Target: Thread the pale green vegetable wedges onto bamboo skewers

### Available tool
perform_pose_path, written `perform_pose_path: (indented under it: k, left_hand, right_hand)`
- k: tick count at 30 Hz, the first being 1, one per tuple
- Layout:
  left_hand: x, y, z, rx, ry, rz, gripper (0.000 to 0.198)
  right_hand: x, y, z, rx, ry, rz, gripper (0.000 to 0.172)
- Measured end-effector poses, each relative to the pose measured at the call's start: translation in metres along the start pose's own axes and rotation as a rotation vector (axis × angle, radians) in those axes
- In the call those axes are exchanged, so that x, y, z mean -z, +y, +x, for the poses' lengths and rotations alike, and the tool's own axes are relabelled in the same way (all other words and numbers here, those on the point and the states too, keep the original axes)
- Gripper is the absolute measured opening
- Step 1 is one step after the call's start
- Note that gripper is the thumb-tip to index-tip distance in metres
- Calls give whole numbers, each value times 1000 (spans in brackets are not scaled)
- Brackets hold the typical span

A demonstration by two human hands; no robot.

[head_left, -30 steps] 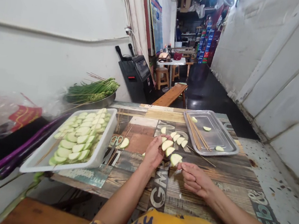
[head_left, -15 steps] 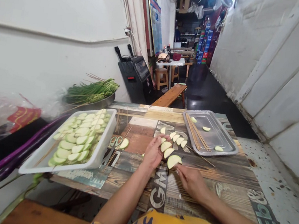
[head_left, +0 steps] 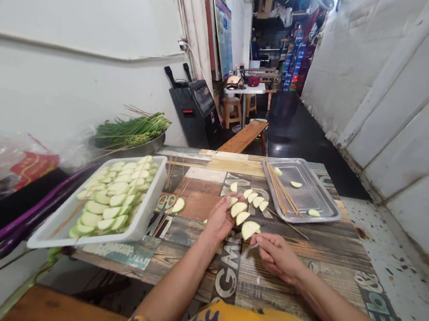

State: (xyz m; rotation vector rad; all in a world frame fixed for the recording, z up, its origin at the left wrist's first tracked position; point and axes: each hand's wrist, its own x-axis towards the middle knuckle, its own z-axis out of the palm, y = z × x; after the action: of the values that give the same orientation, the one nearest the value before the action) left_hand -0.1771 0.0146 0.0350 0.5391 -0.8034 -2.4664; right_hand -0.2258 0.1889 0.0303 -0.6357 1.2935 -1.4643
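Note:
Several pale half-round vegetable slices (head_left: 238,209) with green skin stand in a slanting row between my two hands. My left hand (head_left: 221,218) is closed around the upper-left slices of this row. At its lower right end is a larger slice (head_left: 249,230), touching the fingertips of my right hand (head_left: 278,254). Those fingers are pinched together, seemingly on the end of a thin skewer through the row; the skewer itself is mostly hidden. Just beyond, a finished-looking row of smaller slices (head_left: 255,199) lies on the table with its bamboo skewer (head_left: 288,226) sticking out right.
A white tub (head_left: 157,195) heaped with slices stands left, beside long purple eggplants (head_left: 29,212). Behind it is a bowl of greens (head_left: 133,131). At right, a metal tray (head_left: 323,217) holds bamboo skewers (head_left: 283,193) and a few slices. Scissors (head_left: 163,209) lie near the tub.
My right hand has shifted slightly up and its fingers have curled tighter. The larger slice has turned a little in place. My left hand stays nearly still.

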Motion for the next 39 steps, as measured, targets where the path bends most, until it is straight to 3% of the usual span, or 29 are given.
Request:
perform_pose_path:
  k: [4,12,20,26,29,33,39]
  left_hand:
    - [-1,2,-1,19,-15,-31,16]
    - [0,-1,-2,60,-67,-1,24]
    - [-4,-10,-8,20,-79,110,63]
    - [-5,-15,-10,60,-120,87,44]
    - [-6,-18,-9,27,-100,26,45]
    - [-8,-21,-9,-5,-69,-17,40]
    - [-10,-22,-12,78,-72,66,23]
  right_hand:
    - [3,4,2,-21,-45,173,33]
    - [1,7,2,10,82,54,31]
    - [-4,4,2,37,169,-94,36]
    - [-6,11,4,94,245,-327,38]
    - [-7,15,7,166,243,-423,38]
    - [-9,17,8,227,276,-474,38]
    - [-8,18,8,235,314,-486,36]
